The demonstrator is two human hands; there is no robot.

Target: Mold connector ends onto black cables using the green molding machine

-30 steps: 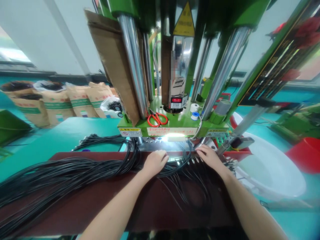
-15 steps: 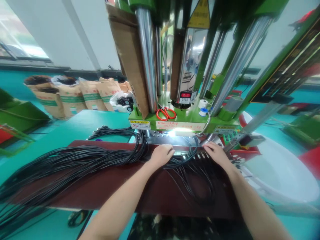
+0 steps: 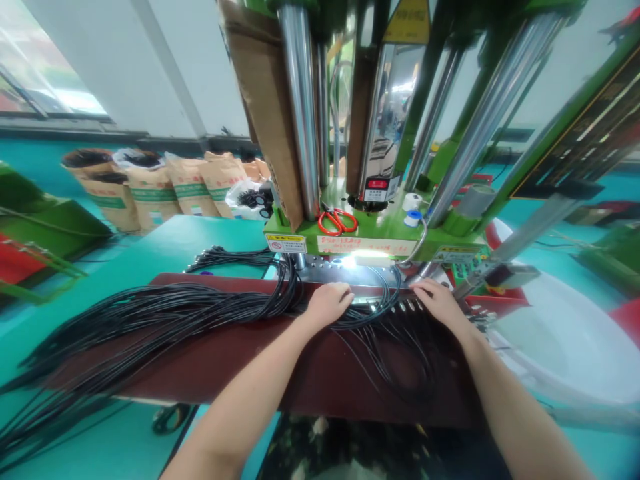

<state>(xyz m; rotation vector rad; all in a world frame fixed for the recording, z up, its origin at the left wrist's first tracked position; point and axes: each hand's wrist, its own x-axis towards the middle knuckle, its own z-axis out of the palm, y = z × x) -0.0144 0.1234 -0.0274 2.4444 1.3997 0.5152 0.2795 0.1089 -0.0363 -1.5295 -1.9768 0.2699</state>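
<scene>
Both of my hands are at the near edge of a bright metal plate (image 3: 367,300) under the green press (image 3: 295,230). My left hand (image 3: 329,303) is closed at the plate's left end, its fingers curled down over whatever is beneath. At the right end, my right hand (image 3: 437,300) has bent fingers close together by the metal; what they grip is hidden. Between the hands, thin black cables (image 3: 387,293) loop over the plate, and several small metallic cable ends (image 3: 403,307) lie in a row along its front.
A large bundle of black cables (image 3: 170,303) spreads left across the dark red board (image 3: 240,367). Red-handled scissors (image 3: 337,221) and a blue-and-white spool (image 3: 413,219) rest on the press ledge. A white basin (image 3: 565,340) stands right; filled paper sacks (image 3: 155,193) stand behind.
The whole view has shifted slightly, with the scene sitting a little further right. Both hands keep nearly the same places at the metal plate.
</scene>
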